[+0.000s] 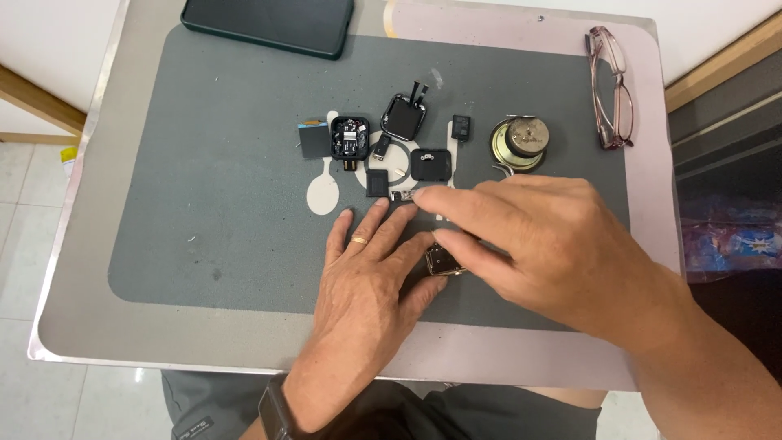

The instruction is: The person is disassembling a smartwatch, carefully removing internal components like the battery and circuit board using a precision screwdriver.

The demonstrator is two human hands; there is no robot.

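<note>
- Grey work mat [204, 204] covers most of the small table [90, 326], filling the centre of the frame; the disassembled parts lie in a loose row across its upper middle.
- My left hand [366, 281] lies flat on the mat at lower centre, fingers spread and extended, with a gold ring [358, 240] on one finger; it grips nothing, but its side rests against a small silver metal casing [441, 261].
- My right hand [529, 244] reaches in from the lower right and crosses over the left; its index fingertip and thumb are drawn close together at a tiny component [401, 196] just right of centre. Whether that part is actually pinched, I cannot tell.
- The silver metal casing sits at centre, between the two hands and partly hidden beneath the right one.
- Above the hands, from left to right: a flat grey cell [313, 140], an opened black housing [350, 135] showing its circuitry, a square black screen module [403, 117], a small black square piece [378, 182], a black square plate [430, 165], and a small black block [461, 127].
- A round metal speaker [521, 143] stands right of these parts, near my right hand's knuckles.
- Pink-framed spectacles [611, 90] lie folded at the upper right, on the table's edge beyond the mat.
- A dark phone [269, 24] lies face up at the top left, partly cut off by the frame.
- A black wristband [277, 411] circles my left wrist at the bottom edge.
</note>
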